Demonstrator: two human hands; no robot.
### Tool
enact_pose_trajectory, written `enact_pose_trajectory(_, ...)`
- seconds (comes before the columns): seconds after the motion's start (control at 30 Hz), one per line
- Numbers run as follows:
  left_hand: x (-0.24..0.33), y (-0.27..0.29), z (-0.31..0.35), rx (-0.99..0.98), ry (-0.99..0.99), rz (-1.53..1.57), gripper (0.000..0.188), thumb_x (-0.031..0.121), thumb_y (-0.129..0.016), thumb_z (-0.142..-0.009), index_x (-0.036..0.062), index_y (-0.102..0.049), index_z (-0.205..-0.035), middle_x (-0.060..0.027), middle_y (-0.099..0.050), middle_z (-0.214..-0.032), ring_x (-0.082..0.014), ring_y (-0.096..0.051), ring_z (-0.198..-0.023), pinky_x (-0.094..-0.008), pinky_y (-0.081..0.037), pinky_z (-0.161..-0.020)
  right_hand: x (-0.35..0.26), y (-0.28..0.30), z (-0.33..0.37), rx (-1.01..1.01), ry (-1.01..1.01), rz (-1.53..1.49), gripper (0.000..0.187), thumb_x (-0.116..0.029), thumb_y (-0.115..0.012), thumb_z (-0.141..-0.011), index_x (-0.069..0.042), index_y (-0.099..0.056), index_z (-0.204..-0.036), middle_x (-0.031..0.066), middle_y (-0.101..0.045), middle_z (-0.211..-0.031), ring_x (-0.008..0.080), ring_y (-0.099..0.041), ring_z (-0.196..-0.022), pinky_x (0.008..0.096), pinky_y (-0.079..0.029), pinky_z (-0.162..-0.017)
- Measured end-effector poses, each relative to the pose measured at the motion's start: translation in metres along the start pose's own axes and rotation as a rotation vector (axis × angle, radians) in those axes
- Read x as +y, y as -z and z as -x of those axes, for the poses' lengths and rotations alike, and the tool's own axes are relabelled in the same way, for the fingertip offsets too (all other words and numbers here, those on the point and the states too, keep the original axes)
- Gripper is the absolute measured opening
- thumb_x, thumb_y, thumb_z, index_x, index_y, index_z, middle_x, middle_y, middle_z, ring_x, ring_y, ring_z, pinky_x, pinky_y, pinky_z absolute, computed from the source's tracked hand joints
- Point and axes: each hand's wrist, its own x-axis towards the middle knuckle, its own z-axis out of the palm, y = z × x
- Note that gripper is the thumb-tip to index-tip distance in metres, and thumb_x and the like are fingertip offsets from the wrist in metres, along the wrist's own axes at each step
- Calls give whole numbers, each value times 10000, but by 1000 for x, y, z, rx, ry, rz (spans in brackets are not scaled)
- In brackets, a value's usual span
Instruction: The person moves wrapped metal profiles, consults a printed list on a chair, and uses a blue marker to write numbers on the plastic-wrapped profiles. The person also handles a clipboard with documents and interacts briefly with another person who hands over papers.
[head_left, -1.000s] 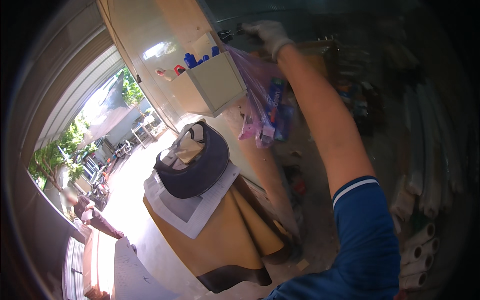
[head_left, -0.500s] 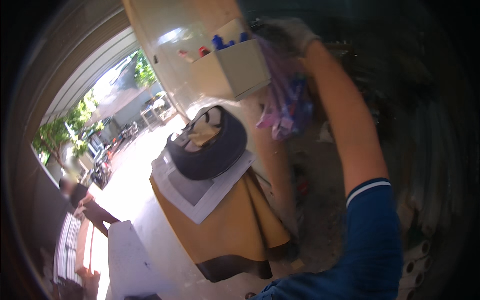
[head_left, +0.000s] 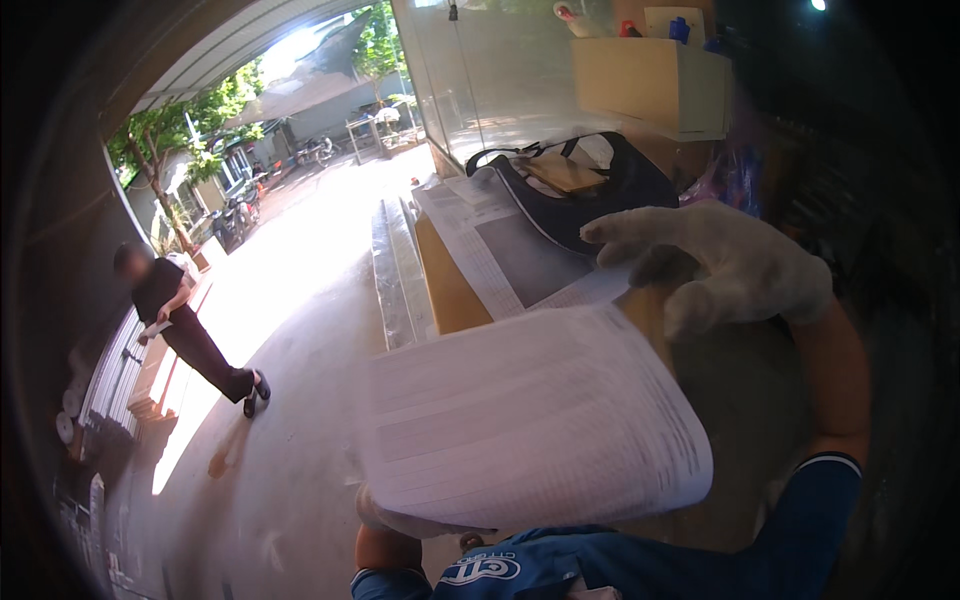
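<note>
My left hand (head_left: 382, 512), gloved, holds white printed paper (head_left: 530, 410) in front of my body; the paper hides most of its fingers. The paper's right edge curls. My right hand (head_left: 735, 265), in a pale glove, is open with fingers apart, just above the paper's far right corner. It holds nothing visible. Beyond it lies a dark crescent-shaped item with straps (head_left: 640, 190), like a cap or visor, with a tan piece inside. Under that are printed sheets with a grey area (head_left: 535, 260), on a yellow-brown surface (head_left: 450, 285).
A cream holder (head_left: 650, 85) with pens or markers is fixed at the back right, beside a purple plastic bag (head_left: 735, 180). To the left, a person in dark clothes (head_left: 195, 330) stands by stacked long pieces (head_left: 125, 360). A sunlit yard (head_left: 320, 210) opens behind.
My right hand has come down from the dark area beside the holder toward the papers. My left hand and the held paper have come into view. The view has swung left.
</note>
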Motion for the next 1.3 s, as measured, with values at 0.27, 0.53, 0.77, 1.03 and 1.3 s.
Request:
enact_pose_trajectory(0.27, 44, 84, -16, -415, 38, -170, 570, 380, -720, -875, -42, -576, -1230, -147, -670, -1138, -273, -679, -977, -380, -573, -801, 2, -17, -58, 655, -451, 833, 677, -597, -674, -816, -62, -629, -1229, 189, -678, -1115, 351, -640, -1065, 464, -499, -885)
enact_pose_trajectory(0.53, 48, 209, -37, 117, 111, 102, 508, 375, -621, -961, -37, -562, -1251, -134, -638, -1196, -289, -609, -1116, -441, -490, -972, 42, -12, -68, 606, -940, 846, 694, -671, -599, -839, -109, -640, -1244, 161, -682, -1151, 322, -612, -1158, 446, -473, -963)
enact_pose_trajectory(0.77, 13, 203, -114, -2, 32, 587, 559, 338, -604, -977, -31, -445, -1366, -156, -547, -1327, -275, -527, -1229, -446, -421, -1063, -21, -44, -100, 876, -451, 420, 823, -673, -601, -855, -18, -533, -1347, 144, -689, -1078, 232, -657, -1034, 338, -506, -894)
enact_pose_trajectory(1.03, 53, 68, -231, -199, -447, 180, 544, 308, -708, -890, 11, -521, -1305, -90, -623, -1207, -235, -612, -1111, -430, -489, -996, -63, -109, -108, 694, -164, -176, 828, -546, -747, -802, 23, -496, -1349, 101, -626, -1174, 170, -602, -971, 319, -507, -870)
enact_pose_trajectory(1.3, 43, -12, -321, -743, -458, 112, 479, 325, -580, -965, 25, -502, -1330, -58, -616, -1182, -198, -608, -1083, -453, -480, -965, -54, -39, -59, 853, 267, 691, 387, -214, -569, -970, -39, -593, -1315, 101, -632, -1293, 227, -615, -1164, 367, -509, -993)
